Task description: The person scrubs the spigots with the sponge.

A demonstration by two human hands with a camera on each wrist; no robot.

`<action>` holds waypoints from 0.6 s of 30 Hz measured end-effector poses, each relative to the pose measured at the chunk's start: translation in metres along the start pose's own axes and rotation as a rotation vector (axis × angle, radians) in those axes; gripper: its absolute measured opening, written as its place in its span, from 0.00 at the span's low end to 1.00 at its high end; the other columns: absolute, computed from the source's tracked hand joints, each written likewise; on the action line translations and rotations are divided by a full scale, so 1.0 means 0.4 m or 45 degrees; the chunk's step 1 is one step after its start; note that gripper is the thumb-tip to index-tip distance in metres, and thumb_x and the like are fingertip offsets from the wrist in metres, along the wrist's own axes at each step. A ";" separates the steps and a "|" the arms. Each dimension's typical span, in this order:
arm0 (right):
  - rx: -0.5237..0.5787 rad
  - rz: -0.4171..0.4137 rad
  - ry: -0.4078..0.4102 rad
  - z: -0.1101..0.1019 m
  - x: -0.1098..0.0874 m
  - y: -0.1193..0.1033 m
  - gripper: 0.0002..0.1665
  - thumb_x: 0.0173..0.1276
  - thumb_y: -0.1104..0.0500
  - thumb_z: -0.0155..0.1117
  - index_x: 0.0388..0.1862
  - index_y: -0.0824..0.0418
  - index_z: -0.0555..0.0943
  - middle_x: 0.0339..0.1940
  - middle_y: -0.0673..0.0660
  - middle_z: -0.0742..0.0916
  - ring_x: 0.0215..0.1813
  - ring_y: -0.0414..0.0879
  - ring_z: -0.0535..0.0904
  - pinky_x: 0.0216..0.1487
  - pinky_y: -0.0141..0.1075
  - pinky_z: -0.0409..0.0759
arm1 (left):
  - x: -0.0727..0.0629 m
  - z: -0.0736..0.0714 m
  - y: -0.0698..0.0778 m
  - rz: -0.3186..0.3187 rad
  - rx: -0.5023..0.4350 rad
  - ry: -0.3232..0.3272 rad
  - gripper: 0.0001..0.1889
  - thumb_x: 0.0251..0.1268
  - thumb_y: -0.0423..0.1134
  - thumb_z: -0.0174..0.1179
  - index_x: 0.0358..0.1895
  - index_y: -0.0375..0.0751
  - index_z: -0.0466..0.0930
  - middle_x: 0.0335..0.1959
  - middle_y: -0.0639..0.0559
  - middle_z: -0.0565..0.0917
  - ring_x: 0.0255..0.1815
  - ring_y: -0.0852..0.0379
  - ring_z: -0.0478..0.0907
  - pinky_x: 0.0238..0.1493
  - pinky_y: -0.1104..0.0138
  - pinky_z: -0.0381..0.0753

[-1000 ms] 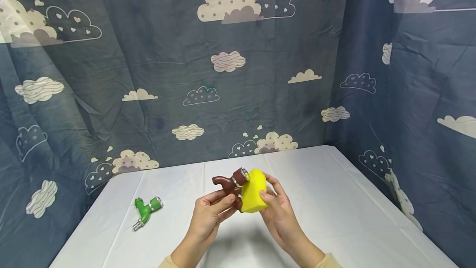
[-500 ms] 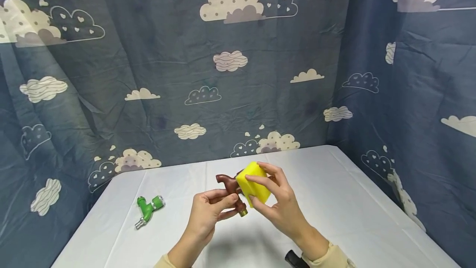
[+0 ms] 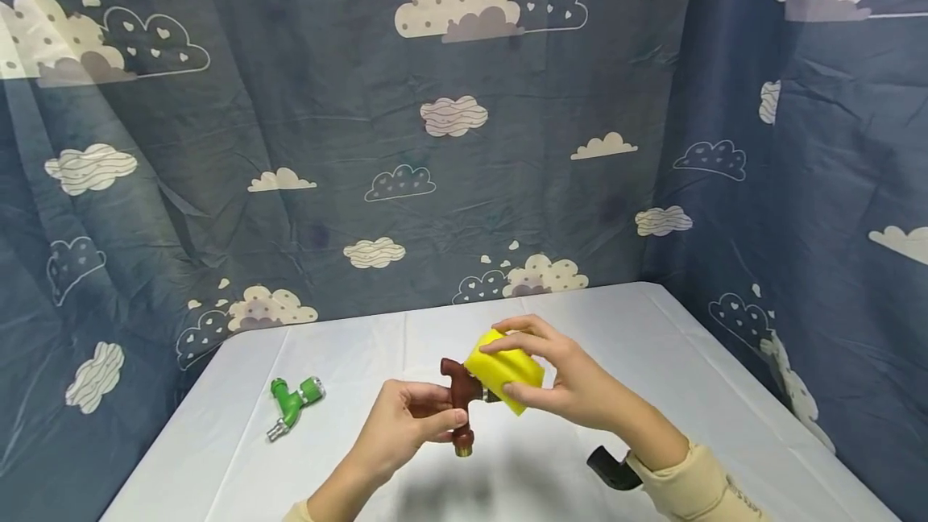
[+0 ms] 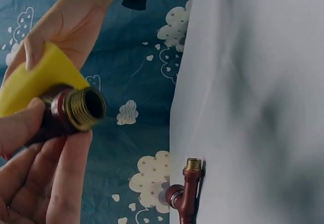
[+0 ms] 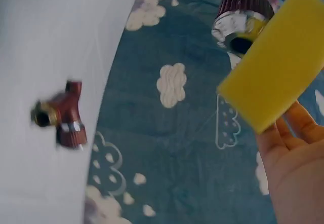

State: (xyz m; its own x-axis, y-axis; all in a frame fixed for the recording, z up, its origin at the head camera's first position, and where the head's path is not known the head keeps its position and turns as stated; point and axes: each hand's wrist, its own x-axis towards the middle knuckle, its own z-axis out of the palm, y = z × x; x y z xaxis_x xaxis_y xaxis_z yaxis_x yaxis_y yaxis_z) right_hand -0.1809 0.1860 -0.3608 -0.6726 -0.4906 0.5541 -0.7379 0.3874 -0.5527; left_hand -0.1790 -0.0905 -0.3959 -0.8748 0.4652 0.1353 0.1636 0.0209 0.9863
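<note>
Over the table, my left hand (image 3: 406, 425) grips a reddish-brown tap (image 3: 461, 397) by its body between thumb and fingers. Its brass threaded end points down in the head view. My right hand (image 3: 573, 377) holds a yellow sponge (image 3: 507, 369) with thumb and fingertips, against the tap's right side, so the knob end is mostly hidden there. From the left wrist, the open threaded inlet (image 4: 86, 110) shows beside the sponge. In the right wrist view, the tap's ribbed collar and silvery end (image 5: 233, 29) stand right at the sponge's edge.
A green tap (image 3: 290, 405) with a silver end lies at the left of the white table (image 3: 348, 361). Reddish-brown taps lie on the cloth in the left wrist view (image 4: 190, 191) and right wrist view. A black curved piece (image 3: 612, 470) sits by the right sleeve. Cloud-patterned curtains surround the table.
The tap has turned more upright and dropped slightly. My right hand has swung round to the sponge's upper right, tilting it, and its wrist has lifted outward, bringing the black piece into view.
</note>
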 end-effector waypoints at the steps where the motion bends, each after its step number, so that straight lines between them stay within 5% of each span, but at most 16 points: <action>1: 0.072 0.034 -0.013 -0.006 -0.003 0.002 0.28 0.71 0.62 0.75 0.67 0.44 0.84 0.71 0.54 0.81 0.69 0.49 0.79 0.63 0.41 0.86 | -0.001 0.000 -0.002 0.010 -0.009 -0.017 0.16 0.66 0.33 0.75 0.50 0.22 0.88 0.38 0.45 0.94 0.37 0.59 0.93 0.47 0.58 0.95; 6: 0.577 0.199 -0.078 -0.017 -0.017 0.020 0.26 0.78 0.65 0.66 0.72 0.54 0.78 0.71 0.59 0.82 0.65 0.45 0.83 0.60 0.38 0.89 | -0.010 0.000 -0.006 0.051 -0.064 -0.069 0.18 0.68 0.31 0.73 0.53 0.17 0.85 0.39 0.50 0.94 0.39 0.59 0.93 0.48 0.59 0.94; 11: 0.962 0.307 -0.037 -0.001 -0.032 0.035 0.27 0.80 0.67 0.59 0.73 0.47 0.76 0.69 0.53 0.81 0.63 0.45 0.84 0.58 0.37 0.90 | -0.014 0.007 -0.007 0.056 -0.139 -0.062 0.23 0.70 0.32 0.72 0.57 0.12 0.80 0.39 0.56 0.94 0.41 0.59 0.93 0.47 0.62 0.94; 15: 1.085 0.312 0.070 0.023 -0.041 0.034 0.29 0.79 0.68 0.56 0.71 0.42 0.76 0.69 0.51 0.79 0.65 0.46 0.81 0.64 0.36 0.88 | -0.012 0.017 -0.009 0.077 -0.230 -0.026 0.21 0.71 0.31 0.70 0.57 0.13 0.80 0.39 0.55 0.94 0.41 0.57 0.94 0.49 0.59 0.94; 18: 1.034 0.302 0.161 0.042 -0.044 0.031 0.29 0.79 0.68 0.58 0.72 0.46 0.75 0.71 0.52 0.78 0.66 0.44 0.82 0.64 0.35 0.88 | -0.008 0.026 -0.013 0.090 -0.295 0.021 0.15 0.71 0.30 0.70 0.54 0.21 0.86 0.39 0.55 0.94 0.41 0.55 0.94 0.50 0.56 0.94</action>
State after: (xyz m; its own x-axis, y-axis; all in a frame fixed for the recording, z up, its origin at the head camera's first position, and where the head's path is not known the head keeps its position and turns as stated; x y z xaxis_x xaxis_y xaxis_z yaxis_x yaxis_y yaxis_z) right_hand -0.1771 0.1864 -0.3878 -0.8410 -0.3580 0.4056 -0.3396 -0.2343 -0.9109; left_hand -0.1723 -0.0827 -0.4026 -0.8726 0.4436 0.2047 0.1177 -0.2158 0.9693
